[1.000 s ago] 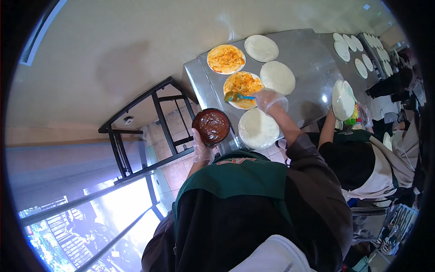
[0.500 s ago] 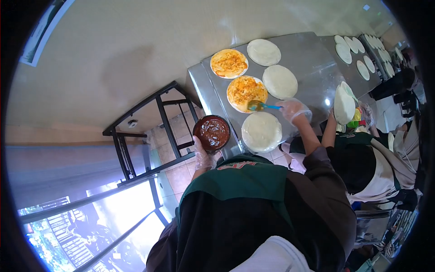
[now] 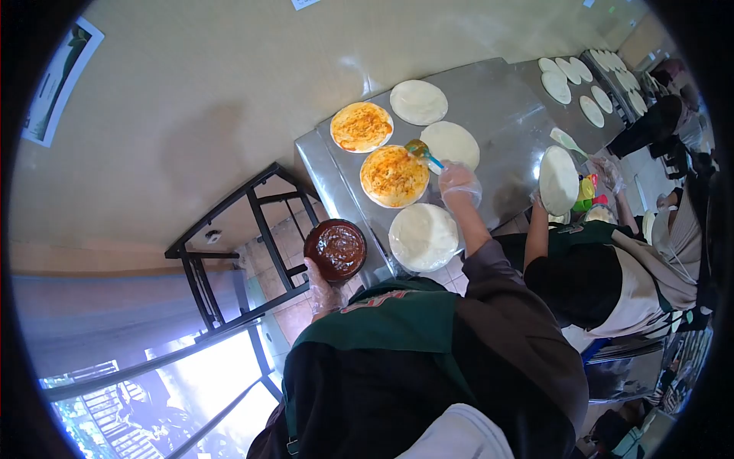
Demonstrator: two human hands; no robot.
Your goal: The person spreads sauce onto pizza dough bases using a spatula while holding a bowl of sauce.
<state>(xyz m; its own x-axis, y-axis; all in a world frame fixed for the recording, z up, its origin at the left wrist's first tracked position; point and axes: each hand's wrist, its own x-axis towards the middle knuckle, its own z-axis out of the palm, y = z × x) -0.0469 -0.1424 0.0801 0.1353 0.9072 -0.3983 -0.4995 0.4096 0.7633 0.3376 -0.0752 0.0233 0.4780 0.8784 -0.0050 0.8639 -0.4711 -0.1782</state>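
Note:
My left hand (image 3: 325, 291), in a clear plastic glove, holds a dark bowl (image 3: 336, 250) of red-brown sauce by its near side, beside the table's left corner. In my gloved right hand (image 3: 459, 180) is the blue handle of a spatula (image 3: 418, 148). Its sauce-coated head is over the upper right edge of a sauced dough round (image 3: 394, 176). Another sauced round (image 3: 362, 127) lies behind it. Plain dough rounds sit at the back (image 3: 419, 102), beside the spatula (image 3: 453, 144) and nearest my body (image 3: 423, 237).
A steel table (image 3: 505, 99) runs along the wall. At the right a co-worker (image 3: 581, 268) holds a pale round (image 3: 559, 180) and a light spatula (image 3: 567, 141). More rounds lie on a farther table (image 3: 592, 111). A black metal frame (image 3: 264, 214) stands at the left.
The spatula has gone from the lower left of the nearer sauced round, across its lower edge, to its upper right. My left hand still holds the bowl. The whole view has shifted slightly.

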